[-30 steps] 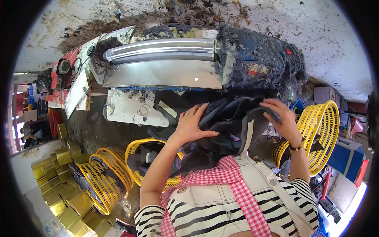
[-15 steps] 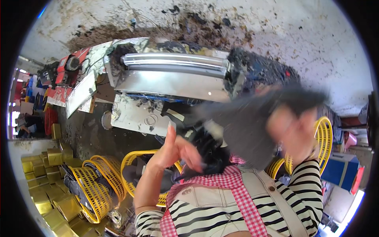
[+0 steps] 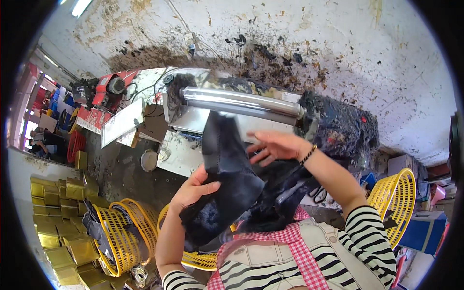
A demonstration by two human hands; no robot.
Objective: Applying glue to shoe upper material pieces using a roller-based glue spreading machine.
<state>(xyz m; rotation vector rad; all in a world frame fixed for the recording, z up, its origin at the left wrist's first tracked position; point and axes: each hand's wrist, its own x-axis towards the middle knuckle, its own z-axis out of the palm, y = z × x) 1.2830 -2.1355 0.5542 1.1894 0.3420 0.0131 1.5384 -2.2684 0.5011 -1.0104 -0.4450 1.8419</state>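
My left hand [image 3: 195, 191] grips the edge of a black leather piece [image 3: 223, 162], thumb on its face. The piece stands up in front of my chest, with a stitched seam down it and a fuzzy dark patch low on it. Just to its right, my right hand [image 3: 278, 146] is open, fingers spread and pointing left, with nothing visible in it. Below that hand, more dark, soft pieces [image 3: 285, 193] lie bunched against my apron. Beyond both hands is a machine with a shiny metal roller [image 3: 241, 102].
Yellow plastic baskets [image 3: 116, 237] with dark pieces stand at lower left, beside stacked gold boxes [image 3: 63, 241]. Another yellow basket [image 3: 394, 205] is at my right. A white panel [image 3: 123, 123] and a red machine [image 3: 104, 92] sit left of the roller. Dark fluff coats the roller's right end.
The dark piece swept up by my right hand is no longer there. My right hand has come inward and opened; my left hand now holds a black leather piece. The view has shifted.
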